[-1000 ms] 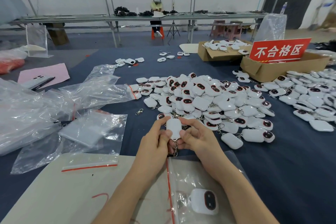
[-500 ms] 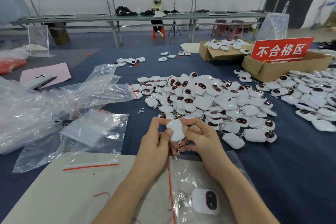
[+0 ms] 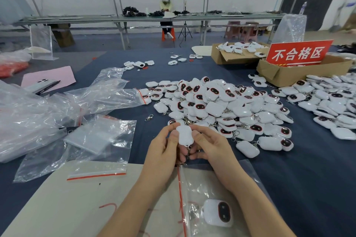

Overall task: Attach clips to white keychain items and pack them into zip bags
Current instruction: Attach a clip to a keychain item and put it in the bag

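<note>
At the dark blue packing table (image 3: pixel 308 179), I hold one white keychain item (image 3: pixel 184 134) between both hands, its plain back toward me, just short of the big pile (image 3: pixel 221 106) of the same pieces. A metal clip (image 3: pixel 187 150) hangs from its lower edge. Whether the clasp is fully through the loop I cannot tell, because my fingers hide the joint. To my mind the job here is to seat that clip. It is best done by keeping the body steady with the thumbs and working the clasp with the fingertips below, then tugging once to check it has closed before bagging. My left hand (image 3: pixel 163 152) pinches the item's left edge, thumb on top and fingers curled under. My right hand (image 3: pixel 210 146) grips the opposite edge the same way, its lower fingers bent around the dangling clip. Neither hand is slack. A zip bag (image 3: pixel 194 184) lies just before my wrists with a finished piece (image 3: pixel 217 212) inside, and empty bags (image 3: pixel 100 136) and a loose clip (image 3: pixel 149 117) sit to the left.
</note>
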Demonstrator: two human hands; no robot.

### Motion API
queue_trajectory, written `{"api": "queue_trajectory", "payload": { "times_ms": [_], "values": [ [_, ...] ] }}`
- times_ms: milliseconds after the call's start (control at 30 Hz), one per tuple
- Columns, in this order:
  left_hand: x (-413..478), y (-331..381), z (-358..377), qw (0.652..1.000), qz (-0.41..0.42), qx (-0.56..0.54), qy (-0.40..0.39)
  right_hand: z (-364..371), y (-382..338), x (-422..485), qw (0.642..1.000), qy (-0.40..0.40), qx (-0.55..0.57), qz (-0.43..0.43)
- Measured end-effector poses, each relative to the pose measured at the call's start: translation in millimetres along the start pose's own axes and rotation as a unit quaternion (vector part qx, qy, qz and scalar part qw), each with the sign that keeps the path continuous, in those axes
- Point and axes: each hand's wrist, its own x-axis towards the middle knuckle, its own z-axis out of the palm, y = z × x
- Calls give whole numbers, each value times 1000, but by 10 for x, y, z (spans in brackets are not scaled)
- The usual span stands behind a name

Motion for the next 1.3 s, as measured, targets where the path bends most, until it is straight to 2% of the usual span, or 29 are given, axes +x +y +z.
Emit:
{"api": "queue_trajectory", "payload": {
  "times_ms": [300, 500, 767, 933, 1000, 1133, 1300],
  "values": [
    [-7, 9, -9, 998, -23, -61, -14, -3, -15, -23, 999, -30, 10, -7],
    [-8, 11, -9, 998, -10, -52, -24, -12, -2, -3, 999, -31, -5, -7],
    [-44, 32, -3, 992, -2, -102, -68, -16, 75, 48, 997, -30, -70, -13],
    [-49, 32, 0, 992, 7, -104, -75, -13, 64, 39, 998, -33, -59, -14],
    [-47, 20, -6, 995, 15, -78, -67, -13, 60, 28, 997, -35, -60, -15],
    [-32, -46, -3, 996, 47, 58, -52, -40, 61, 3, 998, -57, -19, -13],
    [-44, -56, 4, 991, 71, 105, -52, -59, 60, -6, 998, -66, -17, -18]
  ]
}}
